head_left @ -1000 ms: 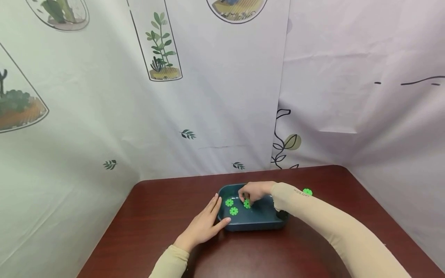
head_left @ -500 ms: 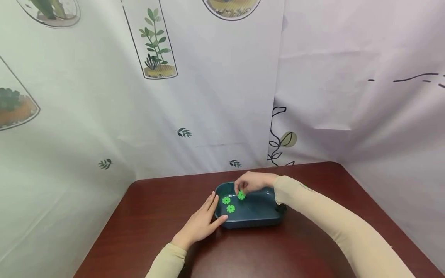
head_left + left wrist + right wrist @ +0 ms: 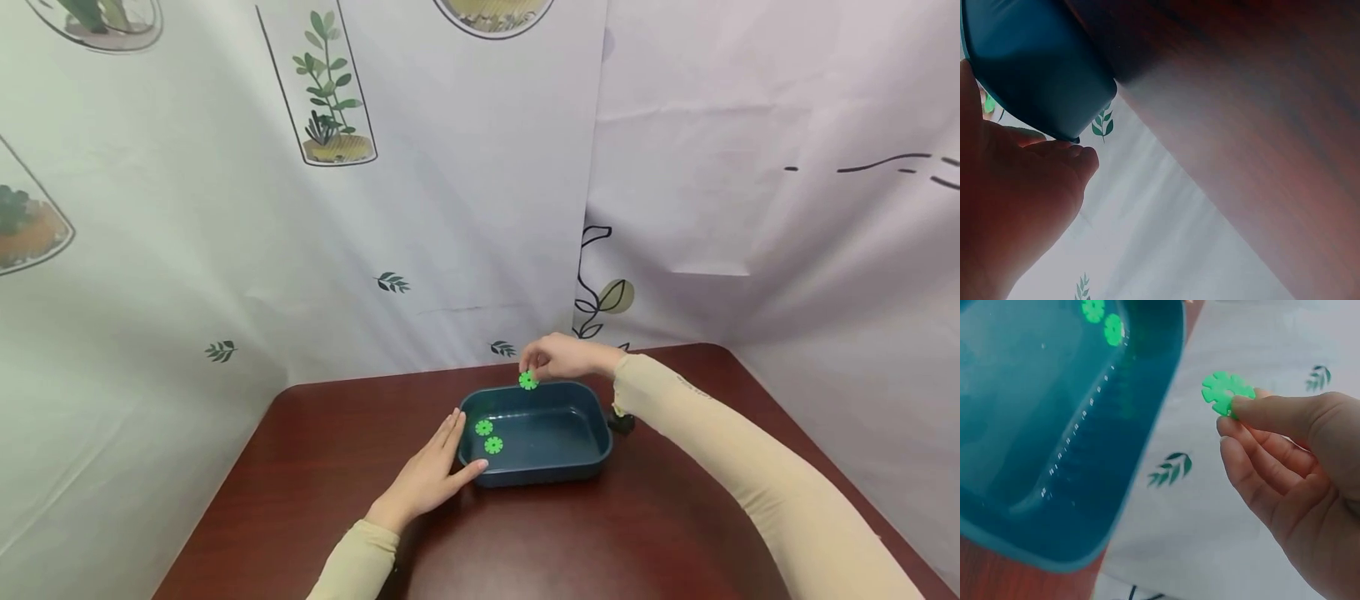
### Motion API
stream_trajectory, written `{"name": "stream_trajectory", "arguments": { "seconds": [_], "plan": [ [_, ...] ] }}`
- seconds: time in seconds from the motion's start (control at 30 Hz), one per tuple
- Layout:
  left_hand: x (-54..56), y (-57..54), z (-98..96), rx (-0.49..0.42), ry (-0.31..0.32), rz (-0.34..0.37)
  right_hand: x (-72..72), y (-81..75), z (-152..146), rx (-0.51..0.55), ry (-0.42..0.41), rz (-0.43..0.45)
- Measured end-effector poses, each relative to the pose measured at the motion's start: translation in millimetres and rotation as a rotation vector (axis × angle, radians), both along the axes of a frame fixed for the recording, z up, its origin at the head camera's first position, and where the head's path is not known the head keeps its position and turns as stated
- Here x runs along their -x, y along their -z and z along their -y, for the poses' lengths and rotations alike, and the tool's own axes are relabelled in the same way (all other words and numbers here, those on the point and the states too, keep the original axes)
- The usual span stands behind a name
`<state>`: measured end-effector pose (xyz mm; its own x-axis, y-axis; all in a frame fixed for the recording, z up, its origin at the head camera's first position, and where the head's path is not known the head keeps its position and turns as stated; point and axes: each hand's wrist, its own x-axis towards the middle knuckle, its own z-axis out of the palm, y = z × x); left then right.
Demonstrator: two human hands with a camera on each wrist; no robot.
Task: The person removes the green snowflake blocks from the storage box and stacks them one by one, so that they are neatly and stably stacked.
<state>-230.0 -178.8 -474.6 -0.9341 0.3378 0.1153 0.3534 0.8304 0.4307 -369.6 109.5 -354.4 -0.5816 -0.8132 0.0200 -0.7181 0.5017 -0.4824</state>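
My right hand [image 3: 566, 357] pinches a green plastic snowflake disc [image 3: 528, 380] between thumb and fingers, raised at the far rim of a dark blue tray. The right wrist view shows the slotted disc [image 3: 1227, 394] near the fingertips, outside the tray wall. Two more green discs, one farther back [image 3: 483, 427] and one nearer [image 3: 493, 445], lie on the left part of the tray's floor. My left hand [image 3: 423, 475] rests on the left end of the tray [image 3: 555, 437], its fingers extended along the rim and its thumb at the near corner.
The tray stands on a dark red-brown table [image 3: 360, 450]. White cloth [image 3: 450, 208] printed with plants hangs behind and beside the table. A small black object [image 3: 621, 422] sits under my right wrist, with a speck of green by it.
My right hand has lifted its disc from inside the tray, up and back to the far rim. The left hand stays on the tray. The head view has shifted slightly.
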Motion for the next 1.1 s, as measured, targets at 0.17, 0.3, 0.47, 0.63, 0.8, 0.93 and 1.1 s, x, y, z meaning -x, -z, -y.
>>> {"name": "stream_trajectory", "arguments": {
  "seconds": [0.17,0.3,0.47,0.63,0.8,0.93,1.1],
  "plan": [
    [1.4,-0.7,-0.2,-0.013,-0.019,0.000,3.1,-10.7,-14.9,0.021,0.039,-0.001],
    [1.8,-2.6,-0.4,-0.029,-0.031,0.005,3.7,-19.6,-29.0,0.018,0.075,-0.001],
    [1.6,-4.7,-0.7,-0.036,-0.033,0.026,3.3,-30.7,-50.2,0.048,0.113,-0.016],
    [2.8,-3.8,-0.1,-0.035,-0.035,0.014,3.0,-39.6,-73.4,0.063,0.190,-0.035],
    [3.1,-3.8,0.2,-0.035,-0.037,0.014,5.0,-38.6,-99.3,0.070,0.278,-0.069],
    [2.7,-3.3,-0.2,-0.032,-0.033,0.014,6.7,-33.3,-119.6,0.082,0.340,-0.074],
    [0.7,-2.7,-0.9,-0.030,-0.033,0.024,5.9,-25.3,-141.8,0.109,0.408,-0.051]
  ]
}}
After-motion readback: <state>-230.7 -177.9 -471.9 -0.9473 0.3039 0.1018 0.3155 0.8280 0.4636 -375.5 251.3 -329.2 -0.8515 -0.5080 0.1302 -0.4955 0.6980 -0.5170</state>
